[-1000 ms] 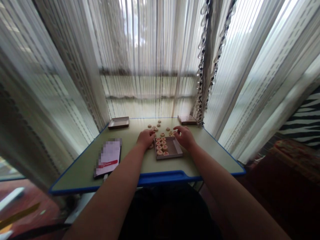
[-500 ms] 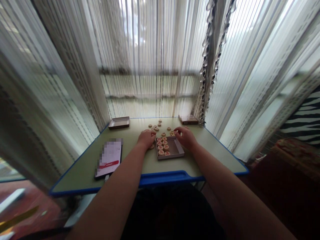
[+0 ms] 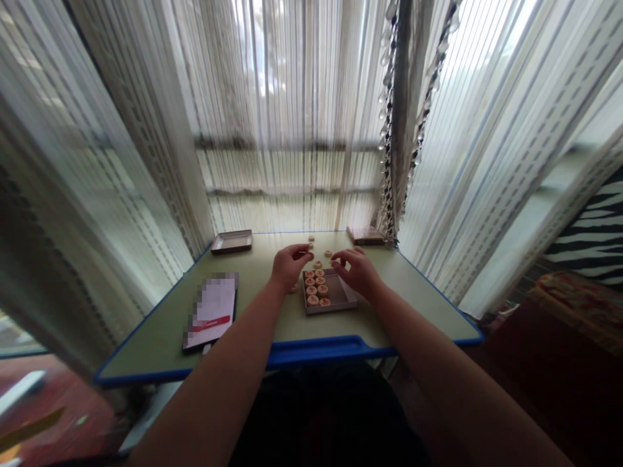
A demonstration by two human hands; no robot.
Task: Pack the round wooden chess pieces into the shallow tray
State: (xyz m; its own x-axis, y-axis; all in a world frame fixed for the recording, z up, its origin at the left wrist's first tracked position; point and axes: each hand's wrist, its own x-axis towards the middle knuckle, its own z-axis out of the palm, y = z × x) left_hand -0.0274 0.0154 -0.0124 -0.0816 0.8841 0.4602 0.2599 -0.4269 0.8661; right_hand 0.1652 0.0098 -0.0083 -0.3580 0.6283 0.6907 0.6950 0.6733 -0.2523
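Observation:
In the middle of the table sits a shallow open box [image 3: 345, 307] with round wooden Chinese chess pieces [image 3: 322, 290], marked in red, in two columns on its left side. My left hand [image 3: 288, 267] is beyond the box's back left corner, thumb and fingers a little apart over the loose pieces there. One loose piece [image 3: 311, 239] lies just past its fingertips. My right hand [image 3: 359, 271] is at the box's back right edge, its thumb and forefinger pinched around what looks like a piece. Other loose pieces, one piece [image 3: 318, 264] among them, lie behind the box.
A tablet or large phone [image 3: 214, 308] with a cable lies at the left. An empty-looking tray-like lid [image 3: 232, 242] is at the back left, and a closed flat box [image 3: 365, 235] at the back right. Blue edging [image 3: 316, 350] runs along the table's front. Curtains hang behind.
My left hand has moved slightly forward and right, now covering several loose pieces. My right hand has shifted a little left with its fingertips lower. The pieces in the box look the same.

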